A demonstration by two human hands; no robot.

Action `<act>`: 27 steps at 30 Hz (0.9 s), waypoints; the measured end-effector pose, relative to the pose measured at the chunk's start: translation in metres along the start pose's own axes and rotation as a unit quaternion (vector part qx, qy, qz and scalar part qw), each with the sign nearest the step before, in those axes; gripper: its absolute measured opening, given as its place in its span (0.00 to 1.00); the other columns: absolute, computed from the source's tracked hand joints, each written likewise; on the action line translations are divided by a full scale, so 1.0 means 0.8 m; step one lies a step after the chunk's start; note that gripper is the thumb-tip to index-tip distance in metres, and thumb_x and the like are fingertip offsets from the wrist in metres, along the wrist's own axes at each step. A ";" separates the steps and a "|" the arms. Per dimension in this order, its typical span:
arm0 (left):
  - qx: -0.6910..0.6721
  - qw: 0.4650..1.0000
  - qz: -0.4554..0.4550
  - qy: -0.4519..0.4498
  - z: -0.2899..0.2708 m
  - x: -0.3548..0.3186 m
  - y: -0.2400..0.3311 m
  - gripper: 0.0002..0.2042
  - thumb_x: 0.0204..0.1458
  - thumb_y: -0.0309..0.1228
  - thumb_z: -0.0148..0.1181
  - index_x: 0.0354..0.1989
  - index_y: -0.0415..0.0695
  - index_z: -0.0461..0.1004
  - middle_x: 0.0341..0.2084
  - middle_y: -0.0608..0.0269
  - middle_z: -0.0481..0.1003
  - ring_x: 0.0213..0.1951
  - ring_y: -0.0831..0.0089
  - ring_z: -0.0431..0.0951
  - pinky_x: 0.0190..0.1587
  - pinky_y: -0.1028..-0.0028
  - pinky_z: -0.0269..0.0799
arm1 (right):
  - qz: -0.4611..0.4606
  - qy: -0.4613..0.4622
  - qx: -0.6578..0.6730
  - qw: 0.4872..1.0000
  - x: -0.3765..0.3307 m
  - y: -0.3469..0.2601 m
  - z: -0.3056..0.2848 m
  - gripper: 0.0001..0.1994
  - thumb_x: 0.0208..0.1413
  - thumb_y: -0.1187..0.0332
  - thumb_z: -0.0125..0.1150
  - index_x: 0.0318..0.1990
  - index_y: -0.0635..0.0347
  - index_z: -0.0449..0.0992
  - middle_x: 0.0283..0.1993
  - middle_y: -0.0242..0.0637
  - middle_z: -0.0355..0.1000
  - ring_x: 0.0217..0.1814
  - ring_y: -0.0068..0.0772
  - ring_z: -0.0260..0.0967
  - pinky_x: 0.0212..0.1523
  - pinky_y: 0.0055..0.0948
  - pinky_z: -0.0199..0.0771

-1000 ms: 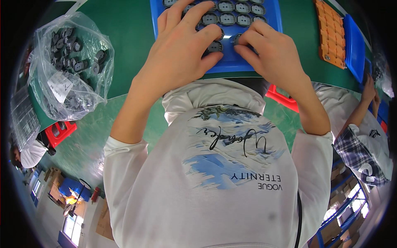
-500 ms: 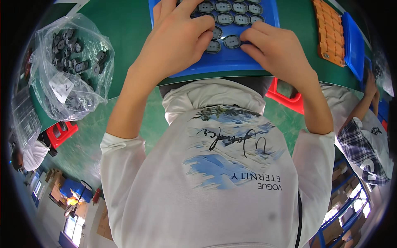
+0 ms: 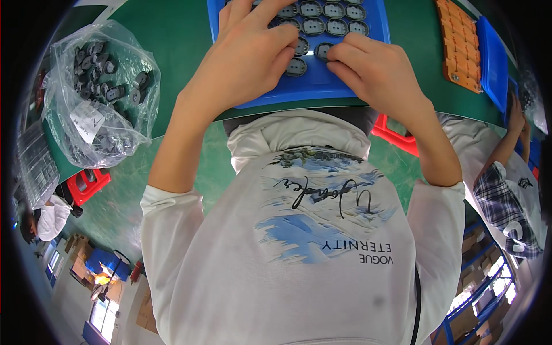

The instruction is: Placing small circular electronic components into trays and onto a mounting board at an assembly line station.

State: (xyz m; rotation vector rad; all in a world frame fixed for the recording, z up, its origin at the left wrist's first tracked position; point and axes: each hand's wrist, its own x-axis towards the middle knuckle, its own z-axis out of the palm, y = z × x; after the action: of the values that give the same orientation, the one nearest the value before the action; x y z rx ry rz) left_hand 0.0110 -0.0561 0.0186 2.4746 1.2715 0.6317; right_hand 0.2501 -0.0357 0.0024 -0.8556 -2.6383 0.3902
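A blue tray (image 3: 322, 86) holds rows of dark grey oval plastic housings (image 3: 313, 26). My right hand (image 3: 376, 69) pinches one housing (image 3: 322, 50) at its right side between thumb and forefinger, low over the tray. Over the tray's left part lies my left hand (image 3: 247, 54), its fingers apart. Its forefinger and thumb tips are beside another housing (image 3: 301, 46), and I cannot tell whether they touch it. The far fingertips run toward the upper edge of the picture. A further housing (image 3: 296, 67) lies just below that thumb.
On the green table (image 3: 167, 34), a clear plastic bag (image 3: 144, 63) of similar dark parts stands at the left. An orange slotted rack (image 3: 460, 46) and a blue tray (image 3: 491, 63) are at the right. Beyond them another person's hand (image 3: 516, 118) shows. A red stool (image 3: 394, 135) stands below the table edge.
My right hand has shifted slightly left and up, with the pinched housing turned and moved a little up. My left hand has stayed almost where it was.
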 end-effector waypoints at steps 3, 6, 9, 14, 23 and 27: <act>-0.011 1.000 -0.003 -0.003 0.001 0.001 0.000 0.05 0.48 0.24 0.63 0.32 0.38 0.77 0.59 0.42 0.66 0.63 0.37 0.60 0.64 0.47 0.59 | -0.003 0.003 -0.003 1.000 0.002 0.002 0.003 0.06 0.54 0.69 0.66 0.38 0.55 0.78 0.34 0.32 0.69 0.32 0.39 0.72 0.29 0.36 0.71; -0.001 1.000 0.008 0.000 0.002 0.001 -0.001 0.05 0.48 0.24 0.62 0.31 0.37 0.76 0.59 0.42 0.66 0.63 0.37 0.61 0.64 0.47 0.59 | -0.016 0.000 -0.005 1.000 0.006 0.004 0.005 0.06 0.54 0.69 0.66 0.38 0.55 0.78 0.34 0.32 0.69 0.32 0.39 0.72 0.29 0.36 0.72; 0.003 1.000 0.008 0.000 0.002 -0.001 -0.001 0.05 0.48 0.24 0.62 0.31 0.37 0.76 0.59 0.42 0.66 0.63 0.37 0.61 0.64 0.47 0.59 | -0.016 0.003 -0.006 1.000 0.009 0.005 0.006 0.05 0.53 0.70 0.66 0.38 0.55 0.78 0.35 0.32 0.69 0.32 0.39 0.73 0.29 0.36 0.72; 0.008 1.000 0.006 -0.005 0.000 -0.002 0.000 0.05 0.48 0.24 0.63 0.32 0.37 0.76 0.59 0.41 0.66 0.63 0.37 0.60 0.64 0.47 0.59 | -0.026 0.010 -0.007 1.000 0.014 0.006 0.008 0.05 0.53 0.71 0.66 0.37 0.55 0.78 0.35 0.32 0.69 0.31 0.39 0.73 0.29 0.36 0.72; -0.148 0.932 0.223 0.246 0.059 -0.003 -0.052 0.07 0.48 0.25 0.64 0.35 0.39 0.77 0.60 0.41 0.66 0.64 0.36 0.60 0.65 0.46 0.58 | -0.028 0.011 -0.006 1.000 0.018 0.004 0.010 0.06 0.53 0.71 0.66 0.38 0.55 0.79 0.35 0.32 0.70 0.31 0.39 0.73 0.30 0.36 0.73; -0.169 0.924 0.229 0.257 0.048 -0.001 -0.044 0.07 0.48 0.24 0.63 0.36 0.40 0.78 0.59 0.43 0.67 0.63 0.37 0.61 0.65 0.47 0.58 | -0.009 0.020 0.000 1.000 0.015 0.006 0.010 0.07 0.53 0.70 0.67 0.40 0.55 0.79 0.36 0.33 0.72 0.33 0.40 0.74 0.32 0.35 0.74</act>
State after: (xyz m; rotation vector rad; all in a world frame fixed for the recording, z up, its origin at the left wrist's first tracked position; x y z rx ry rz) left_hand 0.0059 -0.0385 -0.0305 2.3840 0.6188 1.5553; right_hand 0.2400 -0.0261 -0.0038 -0.8295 -2.6088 0.3638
